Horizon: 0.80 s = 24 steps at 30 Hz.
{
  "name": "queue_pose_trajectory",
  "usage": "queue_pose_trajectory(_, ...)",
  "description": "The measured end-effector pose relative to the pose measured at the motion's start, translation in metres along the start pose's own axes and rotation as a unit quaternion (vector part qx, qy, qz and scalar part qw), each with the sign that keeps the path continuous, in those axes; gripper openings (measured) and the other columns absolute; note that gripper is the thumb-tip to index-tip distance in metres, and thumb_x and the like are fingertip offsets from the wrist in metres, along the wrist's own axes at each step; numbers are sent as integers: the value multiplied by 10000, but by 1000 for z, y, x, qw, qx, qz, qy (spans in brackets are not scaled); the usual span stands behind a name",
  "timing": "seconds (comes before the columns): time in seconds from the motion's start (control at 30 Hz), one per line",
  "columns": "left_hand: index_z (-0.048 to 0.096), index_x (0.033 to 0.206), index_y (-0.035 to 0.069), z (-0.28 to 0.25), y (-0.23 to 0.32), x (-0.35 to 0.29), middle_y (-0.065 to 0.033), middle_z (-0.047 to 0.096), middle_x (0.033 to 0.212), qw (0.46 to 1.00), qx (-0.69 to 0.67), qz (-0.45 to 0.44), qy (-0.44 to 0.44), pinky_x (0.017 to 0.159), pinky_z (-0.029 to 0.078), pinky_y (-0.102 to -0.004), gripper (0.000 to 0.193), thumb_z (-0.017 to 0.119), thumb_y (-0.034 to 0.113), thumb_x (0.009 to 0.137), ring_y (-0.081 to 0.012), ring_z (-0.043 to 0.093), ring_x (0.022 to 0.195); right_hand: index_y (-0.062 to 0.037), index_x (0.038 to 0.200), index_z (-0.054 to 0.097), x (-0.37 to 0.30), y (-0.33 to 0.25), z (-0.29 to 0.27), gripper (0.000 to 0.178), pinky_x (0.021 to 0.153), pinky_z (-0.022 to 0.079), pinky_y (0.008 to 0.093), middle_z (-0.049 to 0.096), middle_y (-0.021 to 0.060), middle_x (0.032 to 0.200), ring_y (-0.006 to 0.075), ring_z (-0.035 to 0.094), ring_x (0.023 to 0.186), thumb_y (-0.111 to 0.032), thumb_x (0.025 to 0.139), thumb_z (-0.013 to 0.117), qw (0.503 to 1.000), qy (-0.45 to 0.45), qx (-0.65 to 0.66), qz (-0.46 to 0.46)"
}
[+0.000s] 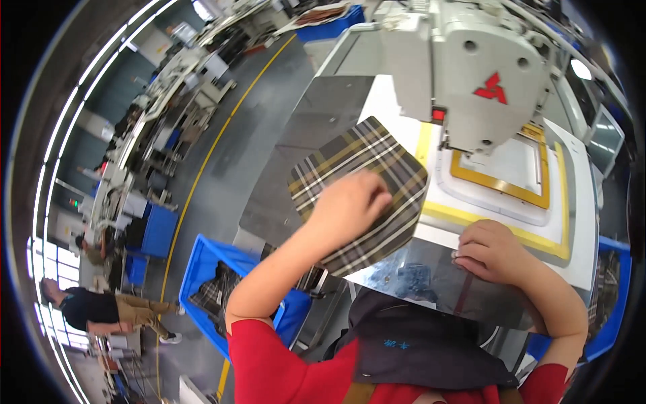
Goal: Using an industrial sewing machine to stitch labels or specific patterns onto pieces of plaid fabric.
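Note:
My left hand point(351, 205) lies over a plaid fabric piece point(367, 151) in dark grey, white and mustard, its fingers bent and closed against the cloth. The piece is many-sided and rests partly on the dark metal plate at the left of the sewing machine point(494, 74). Near the plate's front edge, my right hand point(491, 252) has its fingers curled in; whatever may be in them is hidden. Ahead of that hand, a yellow clamp frame point(501, 183) sits below the machine head, on a white template point(441, 182) edged with yellow tape.
A blue crate point(195, 266) with plaid pieces stands low at the left, and another blue crate point(622, 289) at the right. A screen point(603, 143) is at the far right. Beyond the yellow floor line, a person point(87, 306) walks near rows of workstations.

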State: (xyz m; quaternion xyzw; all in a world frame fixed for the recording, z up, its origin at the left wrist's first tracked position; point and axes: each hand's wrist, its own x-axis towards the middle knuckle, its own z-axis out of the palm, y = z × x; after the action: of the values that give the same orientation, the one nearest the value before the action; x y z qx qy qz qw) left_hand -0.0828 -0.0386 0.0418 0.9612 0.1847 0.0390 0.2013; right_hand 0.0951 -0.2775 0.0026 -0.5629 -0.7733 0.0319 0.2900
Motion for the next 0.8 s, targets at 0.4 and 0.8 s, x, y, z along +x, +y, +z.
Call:
queue_pose_trajectory(0.4,632,810,55,5,-18,119,-100,614,995,941,-77,276,-180,808,478,-341,246,790,222,722,-250,592,927,-124,1171,593,19,-1,1,331,1004,427,391,569,70,1270,212,528,1204,-174,844,577,977,-11,-208,-44)
queue_pose_trajectory(0.8,606,909,1,-15,-33,99,-47,651,812,939,-321,76,-102,708,469,-280,176,687,147,853,-116,581,754,-122,1284,540,76,4,41,472,1028,388,407,489,57,1399,212,451,1303,-171,814,558,943,45,-304,-126)
